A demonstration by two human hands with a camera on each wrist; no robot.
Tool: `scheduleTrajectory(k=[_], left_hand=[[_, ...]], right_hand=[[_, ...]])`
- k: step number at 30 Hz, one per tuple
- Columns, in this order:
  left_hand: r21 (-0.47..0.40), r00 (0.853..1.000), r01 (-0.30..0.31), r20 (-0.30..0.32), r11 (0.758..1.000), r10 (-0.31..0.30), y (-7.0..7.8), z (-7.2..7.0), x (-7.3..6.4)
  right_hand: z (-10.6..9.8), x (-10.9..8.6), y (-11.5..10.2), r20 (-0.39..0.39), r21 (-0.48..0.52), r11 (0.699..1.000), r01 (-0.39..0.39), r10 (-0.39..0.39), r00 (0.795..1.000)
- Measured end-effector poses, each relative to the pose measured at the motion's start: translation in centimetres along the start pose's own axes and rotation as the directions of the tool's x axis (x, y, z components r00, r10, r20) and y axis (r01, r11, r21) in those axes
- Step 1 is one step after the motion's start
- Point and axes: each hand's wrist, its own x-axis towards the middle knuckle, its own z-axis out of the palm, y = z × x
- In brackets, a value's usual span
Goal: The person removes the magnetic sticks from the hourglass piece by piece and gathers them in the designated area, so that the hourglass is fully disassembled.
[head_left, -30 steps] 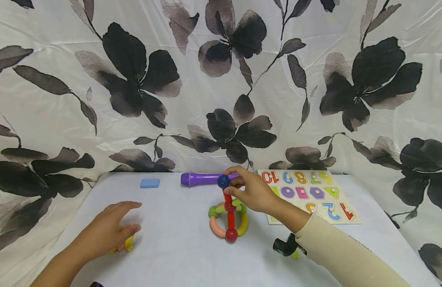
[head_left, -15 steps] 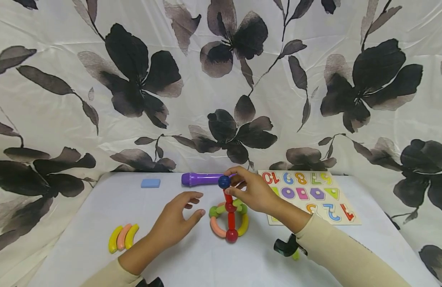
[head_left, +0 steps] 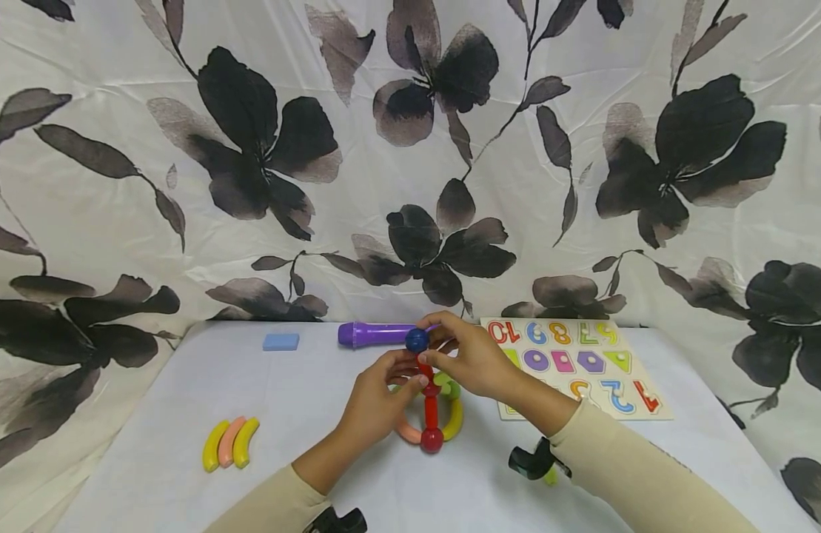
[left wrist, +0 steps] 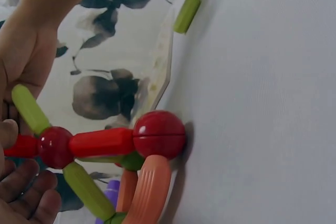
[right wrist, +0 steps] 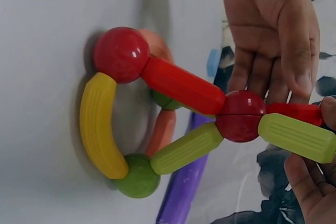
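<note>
Dead ahead at twelve o'clock, the right hand (head_left: 473, 352) pinches the blue ball (head_left: 417, 340) topping the ball-and-rod frame (head_left: 431, 411); the left hand (head_left: 377, 396) cups loosely beside it; probably mid-build, calling next for steadying

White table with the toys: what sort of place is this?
Probably an indoor play setup; home or studio, I can't tell. A number puzzle board and a ball-and-stick toy share the white table, with a floral cloth behind.
</note>
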Motion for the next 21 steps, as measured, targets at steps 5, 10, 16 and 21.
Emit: scheduleTrajectory(k=[5, 10, 16, 21], left_hand=[[-0.002, 1.0, -0.018, -0.009, 1.0, 0.018, 0.05, 0.56, 0.21], [0.027, 0.998, -0.038, -0.045, 0.999, 0.039, 0.18, 0.75, 0.36], [0.016, 0.998, -0.043, -0.042, 0.999, 0.043, 0.21, 0.66, 0.49], [0.024, 0.998, -0.045, -0.032, 0.999, 0.045, 0.08, 0.59, 0.62]], right_hand=[[0.07, -0.02, -0.15, 0.001, 0.012, 1.0, 0.007, -0.007, 1.0], [0.03, -0.04, -0.32, -0.001, 0.005, 1.0, 0.004, -0.004, 1.0], [-0.07, -0.08, -0.45, 0.009, 0.008, 1.0, -0.005, 0.005, 1.0], [-0.08, -0.08, -0.51, 0.014, 0.013, 1.0, -0.014, 0.014, 1.0]])
